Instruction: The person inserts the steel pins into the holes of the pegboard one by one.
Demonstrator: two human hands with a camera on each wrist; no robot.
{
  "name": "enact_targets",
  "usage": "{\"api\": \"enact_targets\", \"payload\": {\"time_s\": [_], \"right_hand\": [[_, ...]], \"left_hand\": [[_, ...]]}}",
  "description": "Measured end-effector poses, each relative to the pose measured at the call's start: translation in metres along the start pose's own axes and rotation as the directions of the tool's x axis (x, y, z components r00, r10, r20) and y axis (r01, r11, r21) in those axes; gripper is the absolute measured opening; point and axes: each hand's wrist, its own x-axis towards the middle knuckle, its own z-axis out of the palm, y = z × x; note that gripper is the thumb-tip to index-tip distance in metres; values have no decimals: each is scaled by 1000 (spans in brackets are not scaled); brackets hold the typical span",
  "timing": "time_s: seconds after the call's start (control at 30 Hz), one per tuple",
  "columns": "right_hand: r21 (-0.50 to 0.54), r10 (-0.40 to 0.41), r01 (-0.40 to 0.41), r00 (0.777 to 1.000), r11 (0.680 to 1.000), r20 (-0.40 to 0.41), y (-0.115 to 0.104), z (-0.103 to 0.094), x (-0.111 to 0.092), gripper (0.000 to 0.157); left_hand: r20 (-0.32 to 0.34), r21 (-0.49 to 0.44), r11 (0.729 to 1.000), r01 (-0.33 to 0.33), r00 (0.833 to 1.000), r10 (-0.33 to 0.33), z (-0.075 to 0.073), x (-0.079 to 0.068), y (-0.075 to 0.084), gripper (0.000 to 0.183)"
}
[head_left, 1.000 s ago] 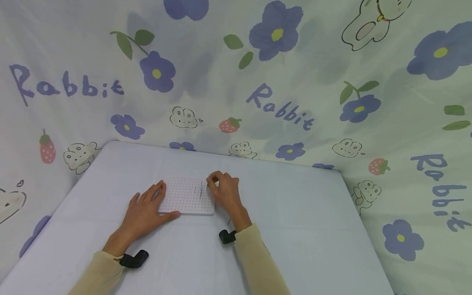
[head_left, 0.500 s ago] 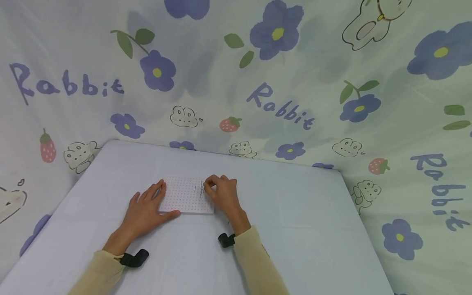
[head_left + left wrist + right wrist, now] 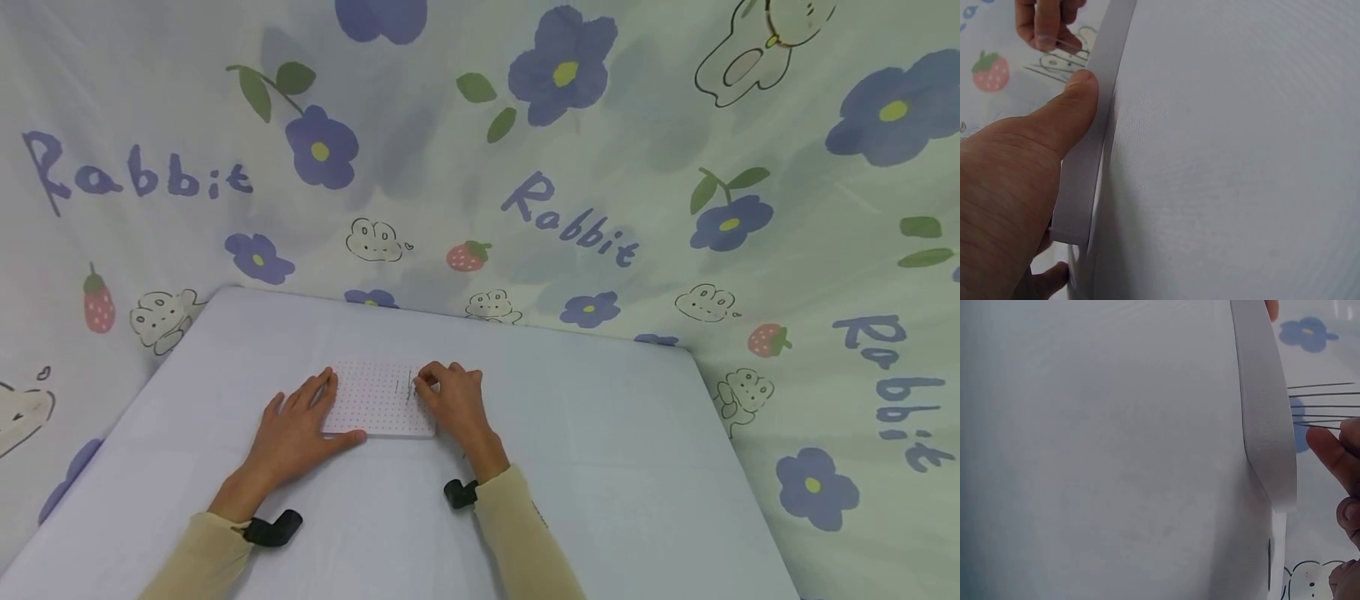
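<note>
1. Since a second ago, the right hand [image 3: 455, 400] has been shifted slightly left and lower in the head view, its fingertips brought closer to the standing pins [image 3: 1329, 406].
2. One board [image 3: 363, 402], two hands and at least five pins are counted (the exact number is blurred where they overlap).
3. One pin [image 3: 1309, 425] is pinched between the right thumb and index finger, just beside the others, over the board's right part; whether its foot is seated cannot be told.
4. The board is laid on the table [image 3: 615, 433], its left and near edges touched by the left hand's [image 3: 291, 435] straight fingers and thumb; neither has been visibly moved.
</note>
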Motion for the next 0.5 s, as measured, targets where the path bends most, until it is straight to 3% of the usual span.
{"api": "enact_targets", "payload": {"time_s": [0.27,0.5], "right_hand": [[3,-13,13,1000,1000,15,2,4,-2,18],[1,-42,42,999,999,13,3,2,-3,14]], "left_hand": [[-31,-2,1000,-11,999,11,4,-1,-1,113],[-13,-8,1000,-6,1000,6,3,0,-2,114]]}}
